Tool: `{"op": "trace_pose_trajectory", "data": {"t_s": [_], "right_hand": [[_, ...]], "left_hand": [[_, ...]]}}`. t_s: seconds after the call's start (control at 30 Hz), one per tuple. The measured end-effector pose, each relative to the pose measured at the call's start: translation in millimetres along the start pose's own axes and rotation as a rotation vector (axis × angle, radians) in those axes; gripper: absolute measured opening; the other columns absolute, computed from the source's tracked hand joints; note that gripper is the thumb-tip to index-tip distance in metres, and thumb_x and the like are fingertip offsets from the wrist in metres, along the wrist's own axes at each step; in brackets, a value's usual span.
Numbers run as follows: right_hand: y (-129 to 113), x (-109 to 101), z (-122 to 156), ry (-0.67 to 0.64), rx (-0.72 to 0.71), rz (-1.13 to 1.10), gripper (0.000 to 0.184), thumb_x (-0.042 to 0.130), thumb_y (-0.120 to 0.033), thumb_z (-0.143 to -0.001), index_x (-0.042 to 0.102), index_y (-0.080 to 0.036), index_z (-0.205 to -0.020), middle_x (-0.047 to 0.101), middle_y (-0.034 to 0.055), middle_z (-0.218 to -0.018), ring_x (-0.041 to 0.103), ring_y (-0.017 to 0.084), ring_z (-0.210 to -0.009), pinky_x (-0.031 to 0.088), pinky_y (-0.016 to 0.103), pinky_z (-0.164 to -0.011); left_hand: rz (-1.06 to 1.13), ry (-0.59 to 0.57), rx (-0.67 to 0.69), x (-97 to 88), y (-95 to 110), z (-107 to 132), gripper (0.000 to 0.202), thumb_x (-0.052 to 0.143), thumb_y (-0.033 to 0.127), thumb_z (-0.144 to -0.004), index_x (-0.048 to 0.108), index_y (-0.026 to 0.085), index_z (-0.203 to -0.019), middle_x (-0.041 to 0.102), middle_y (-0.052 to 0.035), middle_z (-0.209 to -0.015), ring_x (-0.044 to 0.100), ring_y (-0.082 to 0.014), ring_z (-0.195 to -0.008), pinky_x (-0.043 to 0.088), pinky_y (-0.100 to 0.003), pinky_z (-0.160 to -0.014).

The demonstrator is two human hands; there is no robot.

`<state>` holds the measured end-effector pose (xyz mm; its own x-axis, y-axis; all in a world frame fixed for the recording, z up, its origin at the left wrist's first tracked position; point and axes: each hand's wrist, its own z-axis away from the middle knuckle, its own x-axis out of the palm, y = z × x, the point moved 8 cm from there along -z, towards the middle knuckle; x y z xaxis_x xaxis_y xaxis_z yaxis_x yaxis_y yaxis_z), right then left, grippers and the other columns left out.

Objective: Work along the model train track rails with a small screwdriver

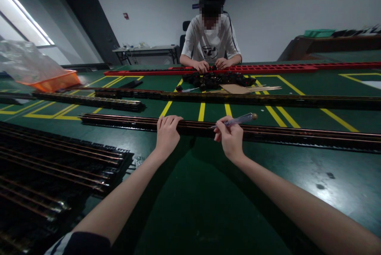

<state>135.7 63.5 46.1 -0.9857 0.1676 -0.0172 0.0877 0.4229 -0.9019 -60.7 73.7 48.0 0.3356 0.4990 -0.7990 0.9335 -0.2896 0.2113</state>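
Observation:
A long black rail with copper-coloured strips [285, 134] lies crosswise in front of me on the green table. Over its far edge curl the fingers of my left hand [168, 134], closed on it. My right hand [230, 138] grips a small screwdriver [242, 119] like a pen. Its handle is clear with a brownish round end, angled up to the right. The thin shaft points left, its tip low over or touching the rail; I cannot tell which. My two hands are a short way apart along the rail.
Several similar rails [59, 159] lie stacked at the left. Farther back are more rails [297, 100], an orange basket [56, 81] with a plastic bag, and a red rail [268, 68]. Across the table a person [211, 40] handles a pile of black parts [214, 80].

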Motion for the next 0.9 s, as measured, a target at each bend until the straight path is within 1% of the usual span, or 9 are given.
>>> {"op": "trace_pose_trajectory", "data": {"t_s": [0.1, 0.2, 0.3, 0.47, 0.63, 0.9], "right_hand": [[0, 1, 0, -0.01, 0.005, -0.015, 0.016, 0.052, -0.026, -0.083, 0.049, -0.018, -0.069, 0.054, -0.0034, -0.057, 0.052, 0.006, -0.04, 0.04, 0.017, -0.036], [1, 1, -1, -0.006, 0.016, -0.028, 0.015, 0.052, -0.026, -0.082, 0.049, -0.018, -0.07, 0.054, -0.0036, -0.057, 0.052, 0.006, -0.039, 0.04, 0.017, -0.036], [2, 1, -1, -0.004, 0.019, -0.034, 0.015, 0.052, -0.026, -0.082, 0.049, -0.018, -0.069, 0.054, -0.0039, -0.056, 0.051, 0.006, -0.039, 0.04, 0.017, -0.036], [1, 1, -1, -0.011, 0.021, -0.022, 0.016, 0.051, -0.026, -0.082, 0.049, -0.018, -0.069, 0.054, -0.0038, -0.057, 0.052, 0.006, -0.039, 0.04, 0.017, -0.036], [1, 1, -2, -0.017, 0.018, -0.02, 0.016, 0.052, -0.026, -0.082, 0.049, -0.018, -0.069, 0.054, -0.0037, -0.057, 0.052, 0.006, -0.04, 0.04, 0.017, -0.036], [1, 1, -2, -0.01, 0.018, -0.016, 0.015, 0.051, -0.025, -0.082, 0.049, -0.018, -0.07, 0.054, -0.0037, -0.057, 0.051, 0.006, -0.039, 0.04, 0.018, -0.036]], "left_hand": [[0.047, -0.022, 0.054, 2.3, 2, 0, 0.043, 0.033, -0.001, -0.077, 0.058, 0.018, -0.107, 0.062, -0.0062, -0.109, 0.053, -0.0206, -0.109, 0.034, -0.044, -0.106], [0.056, -0.048, 0.097, 4.1, 6, 1, 0.04, 0.037, 0.003, -0.078, 0.056, 0.017, -0.11, 0.061, -0.0066, -0.11, 0.052, -0.0202, -0.11, 0.031, -0.045, -0.108], [0.06, -0.087, 0.126, 6.9, 9, 2, 0.037, 0.042, 0.01, -0.081, 0.055, 0.017, -0.114, 0.06, -0.0065, -0.113, 0.051, -0.0204, -0.111, 0.027, -0.046, -0.11], [0.045, -0.123, 0.138, 10.9, 10, 2, 0.035, 0.045, 0.021, -0.084, 0.053, 0.017, -0.119, 0.059, -0.0074, -0.114, 0.05, -0.0216, -0.112, 0.027, -0.047, -0.109], [0.031, -0.129, 0.141, 13.3, 9, 2, 0.036, 0.048, 0.028, -0.084, 0.052, 0.017, -0.119, 0.058, -0.0078, -0.116, 0.049, -0.0224, -0.114, 0.027, -0.047, -0.109], [-0.001, -0.104, 0.149, 14.9, 8, 2, 0.037, 0.051, 0.035, -0.085, 0.053, 0.018, -0.118, 0.058, -0.0075, -0.115, 0.049, -0.0228, -0.112, 0.028, -0.046, -0.108]]}}
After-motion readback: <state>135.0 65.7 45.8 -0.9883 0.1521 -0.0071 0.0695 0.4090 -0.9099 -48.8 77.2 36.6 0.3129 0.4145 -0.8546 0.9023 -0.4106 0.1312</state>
